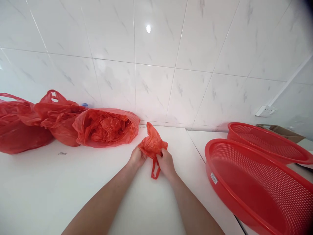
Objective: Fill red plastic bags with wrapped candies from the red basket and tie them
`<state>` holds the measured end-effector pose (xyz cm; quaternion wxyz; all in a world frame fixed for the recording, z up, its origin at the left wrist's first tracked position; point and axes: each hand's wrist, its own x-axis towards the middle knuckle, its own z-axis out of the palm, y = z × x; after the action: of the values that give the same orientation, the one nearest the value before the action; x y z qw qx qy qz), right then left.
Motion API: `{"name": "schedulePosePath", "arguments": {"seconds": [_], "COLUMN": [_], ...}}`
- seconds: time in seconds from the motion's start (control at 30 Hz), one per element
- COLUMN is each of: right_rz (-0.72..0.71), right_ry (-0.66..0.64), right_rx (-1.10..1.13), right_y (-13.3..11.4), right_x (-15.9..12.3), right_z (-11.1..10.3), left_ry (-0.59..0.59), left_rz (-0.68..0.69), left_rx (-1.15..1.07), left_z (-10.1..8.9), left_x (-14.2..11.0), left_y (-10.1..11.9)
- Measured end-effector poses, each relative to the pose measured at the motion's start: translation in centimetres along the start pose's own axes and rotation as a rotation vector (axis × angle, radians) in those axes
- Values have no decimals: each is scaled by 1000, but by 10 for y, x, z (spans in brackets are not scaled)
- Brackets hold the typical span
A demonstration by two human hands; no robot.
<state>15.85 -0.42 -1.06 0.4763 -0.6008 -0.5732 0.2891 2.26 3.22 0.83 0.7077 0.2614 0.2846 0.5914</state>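
Both of my hands grip a small crumpled red plastic bag (152, 142) over the white counter (49, 189), close to the tiled wall. My left hand (137, 157) pinches its left edge with closed fingers. My right hand (166, 162) is closed on its right side, and one bag handle loop hangs down between the hands. The bag's top corner sticks up toward the wall.
Three fuller red plastic bags lie along the wall at left: one open bag (106, 128) stuffed with crumpled red plastic, a middle one (57, 114), a far-left one (18, 129). Two red mesh baskets (246, 186) (271, 142) sit at right. A white socket (265, 111) is on the wall.
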Motion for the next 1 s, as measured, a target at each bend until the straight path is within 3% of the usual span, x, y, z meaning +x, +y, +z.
{"name": "schedulePosePath", "arguments": {"seconds": [0.13, 0.23, 0.43, 0.5, 0.57, 0.63, 0.7, 0.77, 0.8, 0.93, 1.0], "right_rz": [179, 222, 248, 234, 209, 196, 187, 159, 139, 98, 135], "right_ry": [80, 70, -45, -29, 31, 92, 115, 99, 45, -384, -445], "right_rx": [482, 607, 854, 845, 747, 656, 602, 554, 534, 496, 501], "right_y": [7, 8, 9, 12, 15, 16, 15, 11, 8, 1, 3], "right_x": [12, 15, 18, 19, 21, 20, 18, 15, 13, 10, 12], "right_z": [-18, -28, -51, -56, -56, -52, -47, -43, -42, -52, -61], "left_ry": [-4, 0, 118, 143, 100, -54, -264, -377, -368, -157, -32], "left_rz": [44, 53, 131, 322, 681, 1035, 1180, 1139, 1048, 613, 440], "left_rx": [58, 141, 343, 588, 1038, 1495, 1735, 1767, 1694, 1234, 961], "left_z": [-7, -9, -19, -20, -16, -6, 7, 16, 17, 4, -7], "left_x": [7, 9, 12, 9, 1, -9, -18, -23, -23, -10, -1], "left_y": [7, 4, 2, 5, 7, 5, -1, -8, -11, -10, -2]}}
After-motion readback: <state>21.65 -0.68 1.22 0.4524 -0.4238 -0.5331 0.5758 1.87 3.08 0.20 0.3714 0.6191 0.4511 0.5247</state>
